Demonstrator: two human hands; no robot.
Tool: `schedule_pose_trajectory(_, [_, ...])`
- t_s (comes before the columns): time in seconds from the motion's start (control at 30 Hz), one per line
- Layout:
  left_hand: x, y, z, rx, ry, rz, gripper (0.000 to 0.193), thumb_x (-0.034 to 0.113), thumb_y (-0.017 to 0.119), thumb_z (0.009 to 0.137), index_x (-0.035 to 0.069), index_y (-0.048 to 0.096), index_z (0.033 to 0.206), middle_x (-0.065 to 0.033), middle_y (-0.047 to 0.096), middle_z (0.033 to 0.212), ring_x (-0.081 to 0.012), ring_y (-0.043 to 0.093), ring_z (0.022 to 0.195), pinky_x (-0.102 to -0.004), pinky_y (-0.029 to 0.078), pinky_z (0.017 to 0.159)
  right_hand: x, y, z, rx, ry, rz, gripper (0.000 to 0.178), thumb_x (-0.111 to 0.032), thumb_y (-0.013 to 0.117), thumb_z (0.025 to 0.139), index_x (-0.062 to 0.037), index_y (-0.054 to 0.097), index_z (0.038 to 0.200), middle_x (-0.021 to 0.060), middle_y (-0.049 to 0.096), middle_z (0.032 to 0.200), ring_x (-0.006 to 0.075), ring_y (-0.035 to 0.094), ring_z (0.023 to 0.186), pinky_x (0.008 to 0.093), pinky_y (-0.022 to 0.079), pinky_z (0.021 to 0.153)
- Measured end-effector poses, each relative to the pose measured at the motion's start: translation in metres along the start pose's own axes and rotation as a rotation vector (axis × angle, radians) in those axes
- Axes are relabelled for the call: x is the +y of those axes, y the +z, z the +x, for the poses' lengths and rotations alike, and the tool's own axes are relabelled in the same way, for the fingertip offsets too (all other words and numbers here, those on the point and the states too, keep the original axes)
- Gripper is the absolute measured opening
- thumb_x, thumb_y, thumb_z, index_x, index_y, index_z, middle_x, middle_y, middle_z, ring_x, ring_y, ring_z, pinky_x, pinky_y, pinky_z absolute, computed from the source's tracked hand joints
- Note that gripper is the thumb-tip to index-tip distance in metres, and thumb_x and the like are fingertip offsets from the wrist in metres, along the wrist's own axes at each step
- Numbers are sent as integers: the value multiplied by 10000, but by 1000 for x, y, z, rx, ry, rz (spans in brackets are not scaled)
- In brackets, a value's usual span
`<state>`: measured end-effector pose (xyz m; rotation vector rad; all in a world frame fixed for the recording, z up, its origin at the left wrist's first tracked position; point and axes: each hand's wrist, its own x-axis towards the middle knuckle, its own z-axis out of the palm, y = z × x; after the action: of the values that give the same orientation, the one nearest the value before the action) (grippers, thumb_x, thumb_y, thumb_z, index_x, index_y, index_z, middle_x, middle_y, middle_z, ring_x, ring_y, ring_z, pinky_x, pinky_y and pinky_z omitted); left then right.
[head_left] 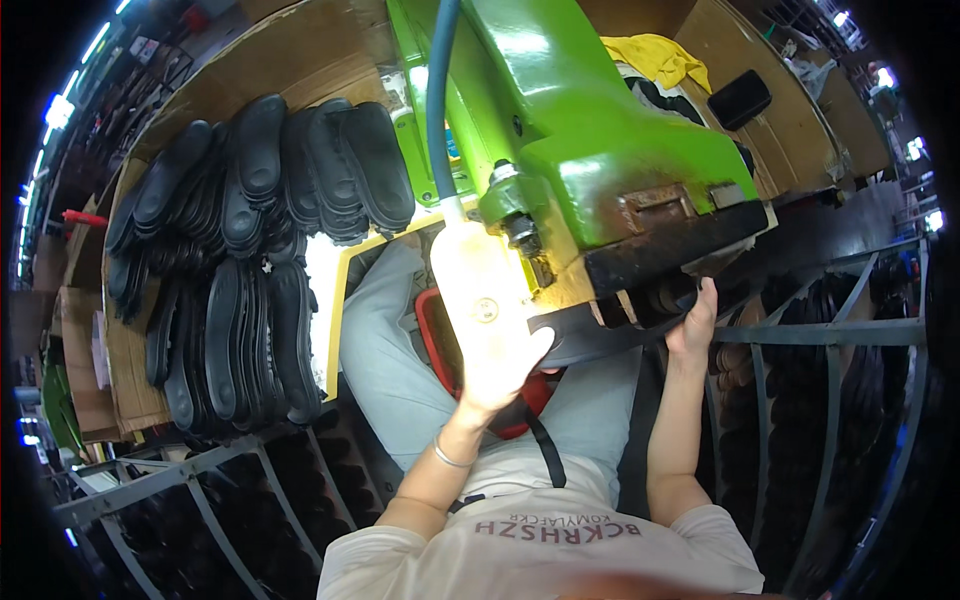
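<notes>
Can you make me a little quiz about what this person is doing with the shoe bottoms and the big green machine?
1. True or false: both hands hold one black shoe sole under the green machine.
2. Where is the big pile of black soles? A) on the person's left, B) on the person's right, C) on the person's lap.
3. Fill in: the left hand's wrist wears a thin ____.

Key
1. True. The left hand holds the sole's near end and the right hand its far end, by the machine's dark lower edge.
2. A.
3. Bracelet.
</notes>
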<state>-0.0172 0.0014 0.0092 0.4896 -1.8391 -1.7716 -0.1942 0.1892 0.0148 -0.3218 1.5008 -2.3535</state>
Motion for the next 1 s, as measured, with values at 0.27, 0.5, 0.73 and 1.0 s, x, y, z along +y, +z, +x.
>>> schedule_pose_trajectory(0.27, [10,-79,-5,25,-157,-343,268,16,683,741,-68,605,983,-85,649,859,-123,599,769,-242,482,701,44,51,-19,49,85,192,492,-18,564,771,12,434,1244,98,549,1149,191,547,1045,314,440,909])
schedule_pose_trajectory(0.5, [-7,-119,-74,159,-359,-332,229,-18,675,730,-42,593,942,-50,618,826,-103,558,726,-231,452,679,49,100,-42,-188,125,-1,407,39,665,691,8,555,1082,60,599,994,149,575,910,274,453,828])
schedule_pose_trajectory(0.73, [-2,-72,-48,-523,-303,52,337,97,699,782,-30,589,1074,-29,618,820,-65,537,749,-226,453,686,42,104,-34,-369,102,-192,357,49,707,676,7,585,1009,38,603,976,125,573,899,261,461,804])
schedule_pose_trajectory(1.0, [-6,20,10,-70,51,373,138,120,635,834,-4,602,783,-37,567,646,-99,488,568,-264,412,537,45,38,-136,-245,515,-386,602,-191,756,711,57,509,1201,122,594,1130,184,554,1049,316,423,917])
